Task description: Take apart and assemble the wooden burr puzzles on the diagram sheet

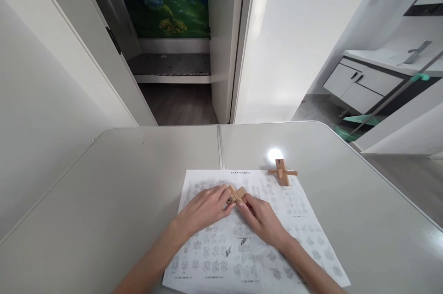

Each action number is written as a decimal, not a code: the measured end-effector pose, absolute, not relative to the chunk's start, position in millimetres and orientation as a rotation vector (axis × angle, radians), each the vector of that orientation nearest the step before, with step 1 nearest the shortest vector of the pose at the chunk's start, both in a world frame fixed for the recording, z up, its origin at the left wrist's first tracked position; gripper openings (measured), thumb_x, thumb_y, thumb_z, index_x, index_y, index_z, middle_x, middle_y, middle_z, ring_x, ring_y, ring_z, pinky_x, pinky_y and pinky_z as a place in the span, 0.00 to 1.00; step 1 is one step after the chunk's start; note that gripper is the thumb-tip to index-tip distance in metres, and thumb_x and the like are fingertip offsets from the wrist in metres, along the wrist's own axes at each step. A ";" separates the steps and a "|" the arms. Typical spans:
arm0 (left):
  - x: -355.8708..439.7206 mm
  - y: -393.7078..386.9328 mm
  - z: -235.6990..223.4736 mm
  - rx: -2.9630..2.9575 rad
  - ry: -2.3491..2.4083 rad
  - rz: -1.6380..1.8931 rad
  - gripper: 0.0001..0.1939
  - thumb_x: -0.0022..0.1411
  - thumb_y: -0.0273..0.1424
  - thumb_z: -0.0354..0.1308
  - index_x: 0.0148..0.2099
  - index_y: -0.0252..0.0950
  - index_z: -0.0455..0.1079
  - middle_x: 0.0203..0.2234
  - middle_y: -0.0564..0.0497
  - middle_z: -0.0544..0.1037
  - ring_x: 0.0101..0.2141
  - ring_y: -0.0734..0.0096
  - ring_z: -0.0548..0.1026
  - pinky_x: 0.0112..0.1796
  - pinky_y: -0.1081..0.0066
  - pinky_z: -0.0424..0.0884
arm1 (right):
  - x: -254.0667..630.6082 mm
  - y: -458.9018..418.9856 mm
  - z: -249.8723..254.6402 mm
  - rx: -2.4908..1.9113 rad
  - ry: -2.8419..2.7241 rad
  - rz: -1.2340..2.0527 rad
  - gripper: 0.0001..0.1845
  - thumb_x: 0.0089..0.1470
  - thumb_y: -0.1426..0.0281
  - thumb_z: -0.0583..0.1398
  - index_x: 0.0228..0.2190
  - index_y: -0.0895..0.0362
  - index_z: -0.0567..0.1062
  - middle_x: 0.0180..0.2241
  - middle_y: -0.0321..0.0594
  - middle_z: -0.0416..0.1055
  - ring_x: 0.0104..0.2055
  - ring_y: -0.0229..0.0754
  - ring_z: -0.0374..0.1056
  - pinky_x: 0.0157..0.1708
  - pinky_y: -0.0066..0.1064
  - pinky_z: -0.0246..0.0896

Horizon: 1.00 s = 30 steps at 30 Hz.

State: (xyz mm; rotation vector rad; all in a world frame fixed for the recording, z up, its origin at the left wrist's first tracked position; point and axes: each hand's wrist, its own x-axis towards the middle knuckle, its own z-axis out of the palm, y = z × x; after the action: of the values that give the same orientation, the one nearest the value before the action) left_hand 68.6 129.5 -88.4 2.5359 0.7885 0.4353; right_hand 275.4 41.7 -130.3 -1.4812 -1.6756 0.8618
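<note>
My left hand and my right hand meet over a printed sheet. Between their fingertips are small wooden puzzle pieces, one with a dark mark near the left fingers. Both hands are closed on these pieces, and the fingers cover part of them. Right of the hands, at the sheet's far right corner, lies a cross-shaped set of wooden puzzle pieces with a mark on its top end; no hand touches it. Rows of small diagrams and lines of text cover the sheet.
The sheet lies on a pale table with a seam and a rounded far edge. Beyond stand an open door and a painted mural. A sink cabinet and a mop handle are at the right.
</note>
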 end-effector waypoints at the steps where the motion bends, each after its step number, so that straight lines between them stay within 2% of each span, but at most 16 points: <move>1: 68.2 128.7 -86.9 2.527 0.798 0.436 0.13 0.76 0.39 0.50 0.38 0.41 0.66 0.29 0.52 0.71 0.23 0.67 0.65 0.26 0.67 0.55 | 275.4 41.8 -130.0 -1.479 -1.667 0.867 0.22 0.74 0.55 0.50 0.28 0.50 0.56 0.24 0.31 0.58 0.24 0.41 0.53 0.27 0.34 0.47; 8: 63.5 117.4 -87.1 2.332 0.928 0.440 0.15 0.79 0.38 0.46 0.36 0.42 0.59 0.28 0.57 0.69 0.25 0.70 0.67 0.28 0.70 0.62 | 276.1 42.1 -128.0 -1.434 -1.604 0.892 0.22 0.75 0.53 0.47 0.30 0.51 0.60 0.27 0.32 0.61 0.27 0.42 0.57 0.30 0.33 0.53; 15: 66.6 105.7 -101.3 2.517 0.961 0.673 0.13 0.78 0.35 0.49 0.36 0.41 0.59 0.27 0.57 0.69 0.25 0.69 0.67 0.29 0.69 0.64 | 274.6 40.1 -125.5 -1.411 -1.595 0.943 0.23 0.72 0.52 0.54 0.28 0.52 0.61 0.25 0.29 0.57 0.25 0.38 0.52 0.27 0.31 0.47; 18: 67.7 103.4 -102.2 2.437 0.940 0.787 0.11 0.77 0.39 0.52 0.39 0.41 0.61 0.31 0.54 0.70 0.30 0.67 0.70 0.33 0.67 0.69 | 275.1 39.8 -122.7 -1.395 -1.583 0.947 0.23 0.73 0.53 0.52 0.28 0.52 0.61 0.25 0.29 0.56 0.25 0.38 0.50 0.27 0.31 0.46; 21: 66.6 103.1 -98.9 2.153 1.017 0.895 0.13 0.72 0.44 0.58 0.46 0.42 0.62 0.40 0.50 0.71 0.38 0.63 0.72 0.42 0.63 0.73 | 275.7 39.1 -117.9 -1.361 -1.572 0.964 0.23 0.74 0.53 0.50 0.29 0.52 0.61 0.25 0.29 0.56 0.25 0.38 0.50 0.27 0.31 0.47; 24: 63.2 102.9 -92.7 1.885 0.959 0.770 0.23 0.70 0.47 0.60 0.59 0.42 0.60 0.51 0.44 0.72 0.45 0.60 0.74 0.50 0.57 0.73 | 273.6 36.2 -111.2 -1.310 -1.580 0.993 0.23 0.74 0.52 0.49 0.29 0.52 0.62 0.26 0.30 0.57 0.26 0.38 0.53 0.28 0.31 0.50; 26: 61.3 101.5 -87.0 1.770 0.821 0.614 0.29 0.69 0.50 0.61 0.63 0.42 0.61 0.54 0.43 0.73 0.49 0.58 0.74 0.54 0.56 0.71 | 270.6 33.1 -105.6 -1.263 -1.585 1.020 0.23 0.74 0.53 0.49 0.30 0.52 0.64 0.26 0.30 0.59 0.26 0.39 0.54 0.29 0.31 0.52; 30: 64.0 94.4 -73.4 1.689 0.658 0.525 0.24 0.70 0.52 0.59 0.55 0.39 0.70 0.46 0.46 0.77 0.46 0.59 0.75 0.54 0.59 0.72 | 266.0 25.3 -92.4 -1.166 -1.598 1.058 0.21 0.75 0.54 0.49 0.33 0.53 0.66 0.26 0.31 0.60 0.26 0.39 0.55 0.29 0.31 0.52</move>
State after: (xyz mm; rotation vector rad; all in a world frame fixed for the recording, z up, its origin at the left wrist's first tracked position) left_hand 64.0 94.4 -73.4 1.6895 0.6583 0.5255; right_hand 266.0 25.3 -92.4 -1.1656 -1.5978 1.0579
